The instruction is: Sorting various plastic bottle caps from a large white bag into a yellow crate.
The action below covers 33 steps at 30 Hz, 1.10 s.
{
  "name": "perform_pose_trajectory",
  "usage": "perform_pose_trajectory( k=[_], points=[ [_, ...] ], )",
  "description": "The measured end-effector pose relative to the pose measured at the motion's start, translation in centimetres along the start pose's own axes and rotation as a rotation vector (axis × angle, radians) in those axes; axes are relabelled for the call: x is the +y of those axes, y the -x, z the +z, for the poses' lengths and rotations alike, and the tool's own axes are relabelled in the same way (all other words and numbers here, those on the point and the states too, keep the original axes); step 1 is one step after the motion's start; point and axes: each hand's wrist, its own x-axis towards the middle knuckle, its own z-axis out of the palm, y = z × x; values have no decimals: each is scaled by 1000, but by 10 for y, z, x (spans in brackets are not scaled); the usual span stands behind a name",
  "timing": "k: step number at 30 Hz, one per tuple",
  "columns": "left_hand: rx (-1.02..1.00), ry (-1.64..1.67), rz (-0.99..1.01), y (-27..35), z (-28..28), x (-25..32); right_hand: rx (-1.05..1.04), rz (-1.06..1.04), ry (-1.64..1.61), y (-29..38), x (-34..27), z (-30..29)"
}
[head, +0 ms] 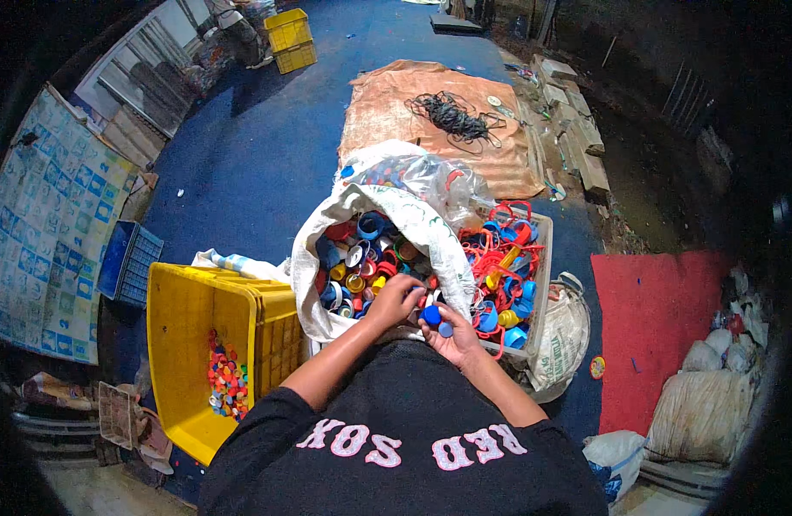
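A white woven sack [383,193] stands open in front of me, its rim rolled down. Inside lies a heap of mixed plastic bottle caps [355,282] and rings in blue, red, yellow and white. Over the front of the heap, my left hand [399,300] has its fingers bent close together; whether a small cap sits between the fingertips cannot be made out. My right hand [457,338], palm up beside it, holds blue plastic caps [430,315]. Part of the heap is hidden behind my hands.
At left, a tipped yellow crate [202,284] contains small caps [228,377]. A clear bin [543,258] of red and blue plastic pieces adjoins the sack on the right. Beyond are an orange tarp [383,116] with tangled black cord [457,119] and stacked yellow crates [291,40].
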Motion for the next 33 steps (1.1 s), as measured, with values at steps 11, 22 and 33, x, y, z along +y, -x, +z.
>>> perform_pose_trajectory(
  k=[11,22,33],
  points=[
    [20,1602,-894,43,-31,20,-172,-644,1247,-12,12,67],
    [221,1787,-734,101,-85,43,-757,-740,1854,-6,32,129],
    [381,1797,-463,182,-137,34,-1025,-500,1748,-26,95,179]
  ],
)
